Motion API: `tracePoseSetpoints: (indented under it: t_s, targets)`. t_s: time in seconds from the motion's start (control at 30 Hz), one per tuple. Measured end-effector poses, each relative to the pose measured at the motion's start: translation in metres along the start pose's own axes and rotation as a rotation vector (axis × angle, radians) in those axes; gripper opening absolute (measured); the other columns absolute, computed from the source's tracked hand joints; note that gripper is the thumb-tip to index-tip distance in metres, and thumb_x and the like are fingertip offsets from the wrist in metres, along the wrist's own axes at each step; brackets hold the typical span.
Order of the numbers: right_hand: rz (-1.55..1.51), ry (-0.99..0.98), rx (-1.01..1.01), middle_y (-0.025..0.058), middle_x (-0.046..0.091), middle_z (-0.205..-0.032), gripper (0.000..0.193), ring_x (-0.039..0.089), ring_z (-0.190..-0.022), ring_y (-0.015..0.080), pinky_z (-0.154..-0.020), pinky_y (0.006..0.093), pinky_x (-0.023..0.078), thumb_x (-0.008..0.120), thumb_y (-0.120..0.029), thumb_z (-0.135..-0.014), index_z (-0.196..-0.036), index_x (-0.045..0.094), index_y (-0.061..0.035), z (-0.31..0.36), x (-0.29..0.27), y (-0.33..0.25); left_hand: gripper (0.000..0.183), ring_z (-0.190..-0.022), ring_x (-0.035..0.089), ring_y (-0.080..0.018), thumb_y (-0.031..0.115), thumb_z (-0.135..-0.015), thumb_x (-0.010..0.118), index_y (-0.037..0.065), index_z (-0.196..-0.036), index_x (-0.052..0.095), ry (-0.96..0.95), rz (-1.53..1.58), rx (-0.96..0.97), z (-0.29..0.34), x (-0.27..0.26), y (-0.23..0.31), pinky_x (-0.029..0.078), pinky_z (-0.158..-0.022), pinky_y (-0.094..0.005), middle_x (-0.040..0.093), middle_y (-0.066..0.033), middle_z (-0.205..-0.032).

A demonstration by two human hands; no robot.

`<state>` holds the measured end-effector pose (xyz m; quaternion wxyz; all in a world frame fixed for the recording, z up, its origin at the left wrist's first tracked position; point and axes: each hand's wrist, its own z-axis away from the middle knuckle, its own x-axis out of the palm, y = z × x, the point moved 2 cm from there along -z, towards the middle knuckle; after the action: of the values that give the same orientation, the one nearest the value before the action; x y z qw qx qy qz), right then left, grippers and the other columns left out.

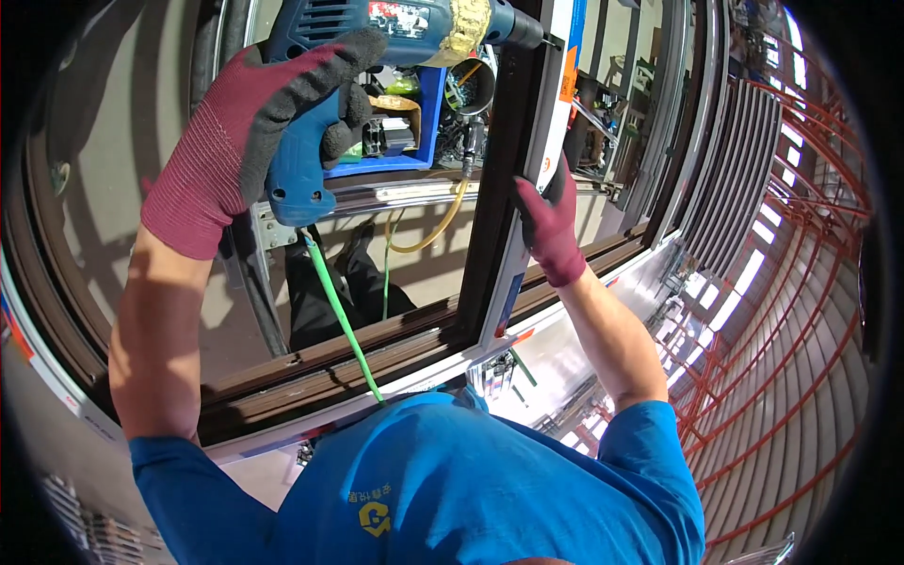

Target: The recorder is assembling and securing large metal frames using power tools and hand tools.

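Observation:
My left hand [231, 132], in a maroon glove with black-coated fingers, is wrapped round the handle of a blue corded power drill [299, 165]. The drill lies sideways, its chuck [524, 30] pointing right, and the bit meets the side of a dark brown window-frame bar [494, 188]. Yellowish tape is wound round the drill's front, and a green cord [341, 315] runs from its handle down toward my body. My right hand [551, 226], gloved alike, grips that bar along its white film-covered edge, lower down than the bit. Some of its fingers are hidden behind the bar.
Beneath the frame, a blue bin [435, 113] holds small parts and packets. Beside it are a round metal cup [471, 87] and a yellow air hose [443, 231]. The frame's lower rail [330, 372] crosses before my body. Grey profiles [739, 169] are stacked at right.

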<state>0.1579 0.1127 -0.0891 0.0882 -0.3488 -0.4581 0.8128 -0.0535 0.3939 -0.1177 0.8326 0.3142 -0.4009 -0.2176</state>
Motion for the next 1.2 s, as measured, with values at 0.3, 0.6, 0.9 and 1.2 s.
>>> tracePoseSetpoints:
  t_s: [0.3,0.6,0.9,1.2]
  targets:
    - [0.047,-0.023,0.028,0.0145,0.065,-0.129,0.061,0.061,-0.117,0.0205,-0.106,0.0348,0.045,0.069,-0.004,-0.089,-0.145,0.046,0.0033,-0.001,-0.001,-0.001,0.038,-0.060,0.064,-0.0078,0.037,-0.097,0.075,0.005,-0.118,0.073,-0.001,-0.004,-0.002,0.001,0.006,0.000,0.051,-0.051,-0.0212,0.070,-0.0035,-0.082]
    - [0.130,-0.033,-0.048,0.0150,0.065,-0.125,0.058,0.063,-0.114,0.0227,-0.102,0.0358,0.049,0.068,-0.011,-0.093,-0.144,0.047,0.0072,0.000,0.000,0.000,0.039,-0.062,0.065,-0.0083,0.032,-0.102,0.068,0.005,-0.129,0.069,-0.064,0.008,0.101,-0.001,-0.001,-0.008,0.053,-0.053,-0.0225,0.072,-0.0042,-0.087]
    - [0.298,-0.060,-0.198,0.0188,0.060,-0.132,0.053,0.061,-0.121,0.0262,-0.106,0.0366,0.047,0.062,-0.004,-0.095,-0.144,0.046,0.0071,0.001,0.002,-0.001,0.037,-0.066,0.067,-0.0091,0.027,-0.106,0.061,0.003,-0.133,0.067,-0.104,-0.006,0.124,-0.002,-0.006,-0.012,0.056,-0.059,-0.0232,0.073,-0.0062,-0.092]
    - [0.095,-0.034,-0.011,0.0129,0.065,-0.128,0.055,0.063,-0.116,0.0211,-0.106,0.0356,0.047,0.064,-0.010,-0.094,-0.144,0.047,0.0051,-0.002,0.000,0.001,0.040,-0.066,0.066,-0.0098,0.035,-0.100,0.070,0.002,-0.122,0.071,-0.091,-0.064,0.068,-0.003,-0.001,-0.003,0.057,-0.060,-0.0242,0.071,-0.0048,-0.088]
